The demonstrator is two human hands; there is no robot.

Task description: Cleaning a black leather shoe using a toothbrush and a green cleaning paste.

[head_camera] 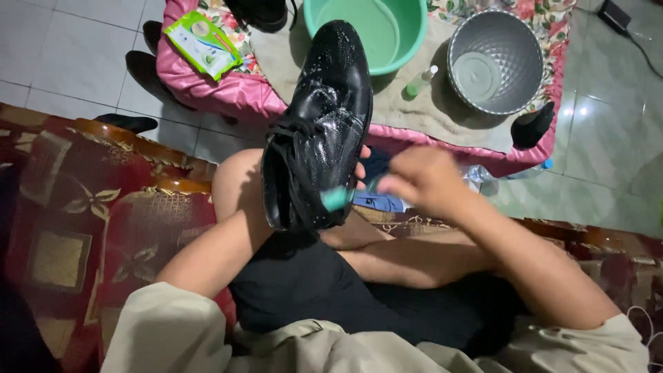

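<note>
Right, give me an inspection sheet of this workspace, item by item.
Surface: low table under a beige mat with a pink floral cover.
Job's things: black lace-up shoe, wet and soapy, held up over the lap; small teal brush against its side.
Clutter: green basin, grey patterned bucket, small spray bottle, green packet, another dark shoe at the table edge.
Hands: left hand mostly hidden behind the shoe, supporting it; right hand gripping the brush, blurred.
Cables: black lead on the floor, top right.
Surroundings: white tiled floor, red patterned sofa.
</note>
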